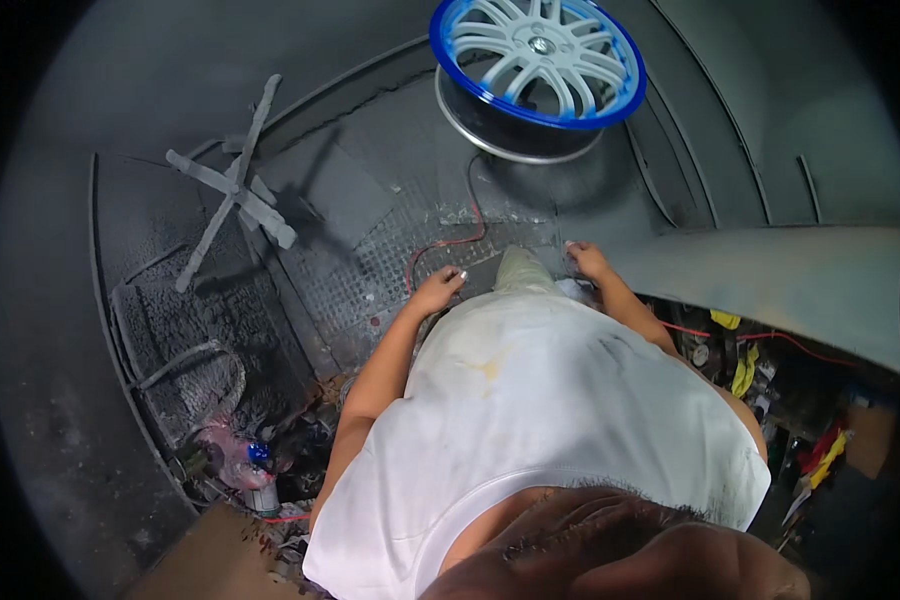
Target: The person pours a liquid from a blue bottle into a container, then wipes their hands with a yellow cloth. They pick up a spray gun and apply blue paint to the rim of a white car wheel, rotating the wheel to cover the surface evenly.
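My left hand (437, 291) hangs in front of my white shirt with its fingers curled in. My right hand (587, 261) is out to the right, its fingers also bent together. A small white spot shows at the fingertips of each; whether it is a nail, paint or a held piece I cannot make out. Beyond both hands, a car wheel rim (540, 50) with white spokes and a bright blue lip sits raised above the floor. A thin hose (453, 241), red and dark, runs over the floor from below the rim to near my left hand.
A grey-coated cross-shaped stand (235, 190) is at the left. Below it lies a rough, dark coated slab (210, 340). Clutter with a pinkish plastic bag (238, 458) fills the lower left. A pale panel (790, 285) stands at right, with yellow and red items (820, 460) below it.
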